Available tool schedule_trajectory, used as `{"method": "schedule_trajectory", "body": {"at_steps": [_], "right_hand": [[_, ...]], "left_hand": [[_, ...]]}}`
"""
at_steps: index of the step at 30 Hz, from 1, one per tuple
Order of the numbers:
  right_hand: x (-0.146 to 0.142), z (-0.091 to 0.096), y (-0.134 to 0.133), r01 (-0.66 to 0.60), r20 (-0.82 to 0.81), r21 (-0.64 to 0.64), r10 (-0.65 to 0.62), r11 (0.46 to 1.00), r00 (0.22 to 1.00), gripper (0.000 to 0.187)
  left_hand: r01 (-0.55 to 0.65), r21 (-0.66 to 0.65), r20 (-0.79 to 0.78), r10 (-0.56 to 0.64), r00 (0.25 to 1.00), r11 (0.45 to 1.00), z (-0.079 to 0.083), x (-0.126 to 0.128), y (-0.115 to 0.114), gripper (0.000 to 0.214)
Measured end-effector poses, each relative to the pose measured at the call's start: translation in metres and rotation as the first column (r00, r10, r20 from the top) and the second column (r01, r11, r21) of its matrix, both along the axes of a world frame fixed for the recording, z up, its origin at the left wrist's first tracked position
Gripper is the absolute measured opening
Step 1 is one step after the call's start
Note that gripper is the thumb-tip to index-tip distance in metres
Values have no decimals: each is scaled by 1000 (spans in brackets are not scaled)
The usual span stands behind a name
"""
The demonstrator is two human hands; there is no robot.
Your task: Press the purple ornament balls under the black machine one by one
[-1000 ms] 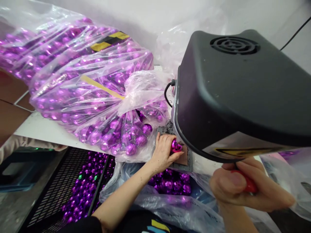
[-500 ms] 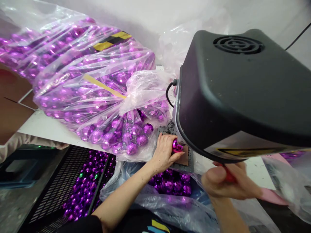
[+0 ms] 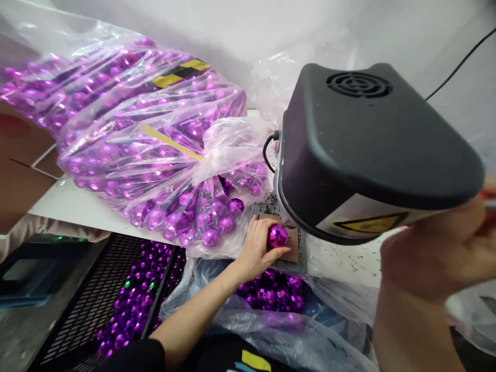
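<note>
My left hand (image 3: 256,245) holds a shiny purple faceted ball (image 3: 278,236) between thumb and fingers. The ball rests over a piece of brown cardboard (image 3: 292,250) on the machine's grey base plate (image 3: 289,267). Above it looms a black machine head (image 3: 360,139) with a round vent and a yellow warning label; its underside is hidden from me. To the right, my right hand (image 3: 437,253), somewhat blurred, is closed around a red handle (image 3: 490,204) at the picture's edge.
A tied clear bag (image 3: 127,139) full of purple balls fills the left of the white table. An opened plastic bag (image 3: 271,320) with more balls lies at my lap. Lower left stands a black crate (image 3: 81,305) of purple pieces. Another person's sleeve (image 3: 50,227) shows at far left.
My right hand has swung up and to the right with the red handle. The ball in my left hand now shows more fully, its top uncovered. My view has shifted slightly.
</note>
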State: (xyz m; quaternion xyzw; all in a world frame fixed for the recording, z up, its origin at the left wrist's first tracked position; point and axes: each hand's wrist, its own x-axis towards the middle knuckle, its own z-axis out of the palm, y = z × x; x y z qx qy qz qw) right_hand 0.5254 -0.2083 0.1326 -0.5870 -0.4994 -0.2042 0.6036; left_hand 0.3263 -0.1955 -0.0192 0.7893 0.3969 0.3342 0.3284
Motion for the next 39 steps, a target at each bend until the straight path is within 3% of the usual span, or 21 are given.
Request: {"method": "schedule_trajectory", "body": {"at_steps": [3,6,8,10,12,14,16,19,21,24,27,28,30,32,35,37,39], "right_hand": [[-2,11,21,-78,-20,23,78,997,997,53],[-2,10,27,-89,-75,42,92,995,993,52],[-1,7,27,-83,-78,53,87,995,993,52],[-1,7,28,-75,-75,58,79,996,994,52],[-2,7,30,-64,-66,59,68,996,995,50],[-2,9,32,-51,-44,62,54,997,998,49],[-3,10,33,-62,-38,61,64,996,997,48],[-2,11,35,-126,-104,26,128,992,986,44],[-2,11,36,-155,-145,6,154,988,977,43],[-2,12,37,-123,-127,3,123,992,984,45],[-2,12,37,-108,-101,8,109,994,989,45],[-3,12,37,-112,-93,6,113,994,989,44],[-3,12,37,-123,-82,-1,122,992,989,43],[-5,13,37,-128,-79,0,127,992,989,43],[-7,14,38,-124,-84,26,125,992,989,42],[-8,15,38,-122,-90,27,124,992,988,42],[-8,16,37,-128,-108,8,128,992,986,46]], "left_hand": [[101,59,-72,-97,993,993,7,-20,-22,56],[265,16,-283,-249,926,964,21,-41,-46,61],[332,-43,-370,-324,871,942,33,-51,-50,73],[370,-84,-362,-374,854,925,43,-56,-40,81],[314,-37,-349,-306,886,949,49,-56,-14,64],[110,141,-429,-40,902,984,47,-54,19,32],[-67,297,-546,227,806,953,40,-51,51,23],[-105,326,-702,316,638,939,31,-50,84,22],[-88,302,-723,288,628,949,32,-52,91,26],[-128,255,-538,251,805,958,46,-58,87,35],[-211,75,-126,219,967,975,63,-67,68,46],[-216,-38,22,217,976,976,67,-70,60,48],[-156,-308,290,249,924,938,70,-71,42,48],[-2,-552,454,303,838,834,66,-66,26,43],[177,-727,483,310,819,664,49,-50,13,45],[161,-723,425,249,870,671,38,-38,11,47],[108,-662,359,187,915,742,30,-30,13,48]]}}
